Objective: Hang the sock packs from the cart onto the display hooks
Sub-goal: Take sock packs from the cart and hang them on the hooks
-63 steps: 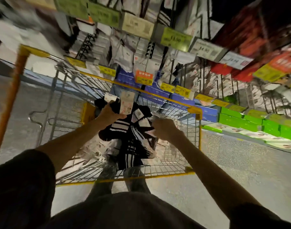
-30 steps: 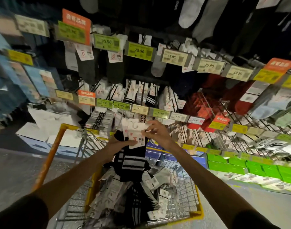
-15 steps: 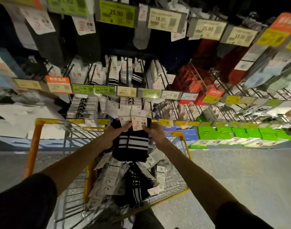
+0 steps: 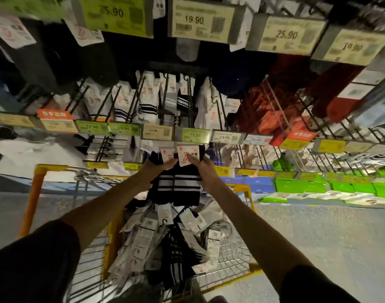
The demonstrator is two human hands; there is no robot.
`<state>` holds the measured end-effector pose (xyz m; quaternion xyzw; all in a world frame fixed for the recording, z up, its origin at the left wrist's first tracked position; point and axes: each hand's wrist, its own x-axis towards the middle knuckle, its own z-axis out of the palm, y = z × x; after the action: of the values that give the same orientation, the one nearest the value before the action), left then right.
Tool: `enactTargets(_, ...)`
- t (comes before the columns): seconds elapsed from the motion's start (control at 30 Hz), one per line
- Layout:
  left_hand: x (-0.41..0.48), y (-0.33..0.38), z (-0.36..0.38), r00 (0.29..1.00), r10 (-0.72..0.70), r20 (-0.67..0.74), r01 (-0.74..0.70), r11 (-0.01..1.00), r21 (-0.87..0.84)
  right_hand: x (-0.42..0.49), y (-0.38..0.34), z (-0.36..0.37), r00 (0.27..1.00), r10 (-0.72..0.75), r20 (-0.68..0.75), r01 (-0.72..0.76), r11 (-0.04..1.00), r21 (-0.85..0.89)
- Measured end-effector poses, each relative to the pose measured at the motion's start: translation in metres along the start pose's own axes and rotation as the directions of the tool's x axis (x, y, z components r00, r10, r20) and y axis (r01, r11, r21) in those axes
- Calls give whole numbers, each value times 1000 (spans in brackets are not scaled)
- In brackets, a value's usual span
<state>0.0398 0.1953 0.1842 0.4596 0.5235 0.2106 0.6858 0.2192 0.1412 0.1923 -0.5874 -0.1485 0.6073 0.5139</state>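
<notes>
Two seconds back my hands were down in the cart; now they are up in front of the rack (image 4: 274,106), and the sock packs (image 4: 178,189) have come up with them. The rack fills everything above and beyond my hands, its wire arms already hung with white and striped socks. The cart (image 4: 32,200) stands below my wrists. The pile (image 4: 165,241) of packs left in it lies under my forearms, so I judge there are many trips to go. The black striped packs hang between my two hands, clear of the pile. My left hand (image 4: 157,169) grips the bundle at its top from the left side, and my right hand (image 4: 205,169) pinches the front card (image 4: 187,157) between thumb and fingers. Just above my fingertips is a green price tag (image 4: 192,135), and behind it a dark hook (image 4: 189,95) runs back into the rack. I reckon the right hand should peel one pack forward while the left steadies the rest, lift it past the tag, then thread the card over the hook's tip. I cannot see the card's hanger from here, so I should go by feel and hold on until the pack bears its own weight.
</notes>
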Motion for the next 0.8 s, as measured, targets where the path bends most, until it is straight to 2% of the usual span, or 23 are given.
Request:
enactTargets(0.2, 3, 4, 2, 1000, 18, 13, -18, 999, -51, 15, 0, -14, 982, -170, 82, 174, 984, -47)
enactTargets(0.43, 8, 4, 0, 998, 62, 27, -63, 998, 25, 15, -8, -20, 956, -199, 215, 232, 962, -145)
enactTargets(0.53, 9, 4, -4, 997, 61, 55, -64, 997, 50, 12, -5, -23, 963, -191, 190, 216, 968, -124)
enactTargets(0.8, 20, 15, -5, 996, 70, -54, -72, 996, -43, 25, -20, -3, 971, -215, 106, 230, 960, -157)
